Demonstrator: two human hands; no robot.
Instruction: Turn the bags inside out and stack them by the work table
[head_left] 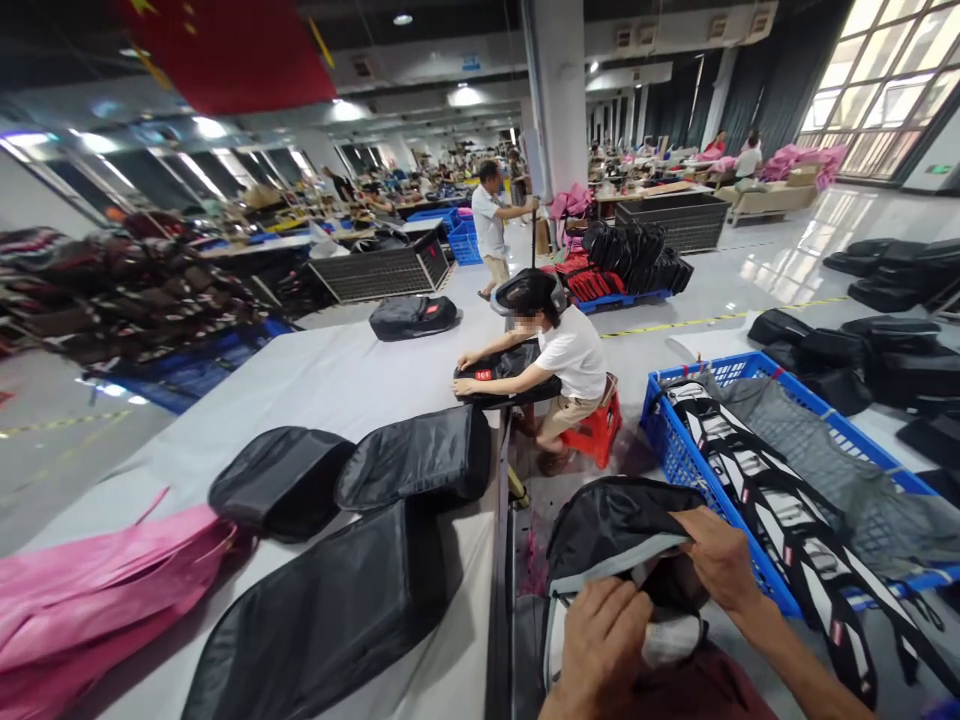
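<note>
A black backpack with grey lining (611,530) lies open in my lap at the bottom of the head view. My left hand (604,640) presses into its opening and grips a white wad of stuffing (671,640). My right hand (720,560) pinches the grey-edged rim of the opening and pulls it apart. Several finished black backpacks (420,460) lie on the grey table (337,375) to my left.
A blue crate (675,450) of black-and-white straps stands at my right. A person in a white shirt (570,355) sits on a red stool ahead, working on a bag. Pink fabric (97,590) lies bottom left. More bags and crates fill the floor beyond.
</note>
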